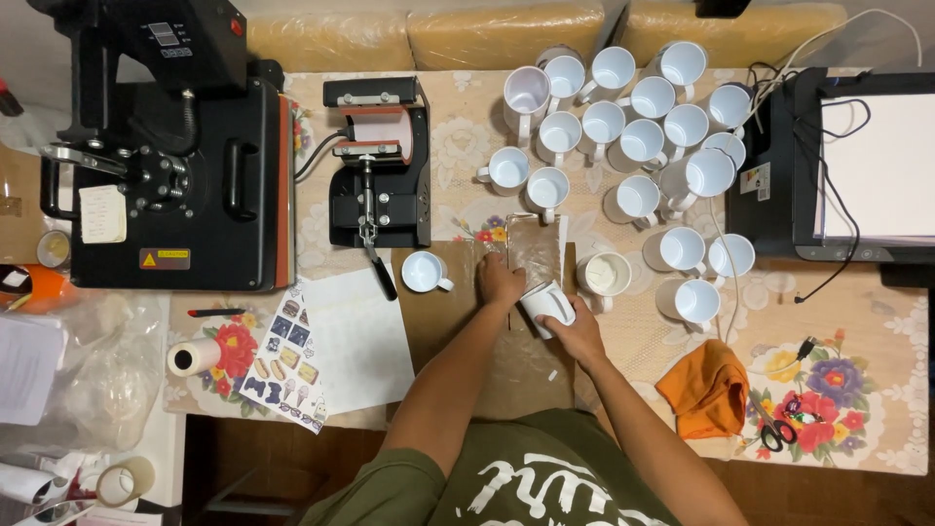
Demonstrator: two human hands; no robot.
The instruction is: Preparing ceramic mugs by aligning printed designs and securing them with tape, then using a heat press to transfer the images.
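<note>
Closest to us we see the person's green shirt (506, 477) with white marks on it, and two bare arms going out over the table (877, 321).

Now we look from the left side. We see a big black heat press (185, 166). Below it is a small roll of tape (193, 356) and a sheet of little sticker pictures (282, 360). Next to that lies a white paper (355, 336). Above the paper stands a small black mug press (380, 161), and a white mug (425, 272) sits alone just beside it.

In the middle we see the left hand (499, 282). It lies flat with the fingers close together, pressing on the edge of a shiny clear sheet (534, 248) on a brown board (438, 321). Right beside it, the right hand (577, 331) holds a white mug on its side (545, 304). The fingers curl around the mug, which rests low over the board, touching the left hand's side.

Further right we see many empty white mugs (633, 117) standing close together. Below them lie an orange cloth (706, 390) and scissors (774, 429). At the far right is a black printer (847, 166) with white paper on top.
</note>
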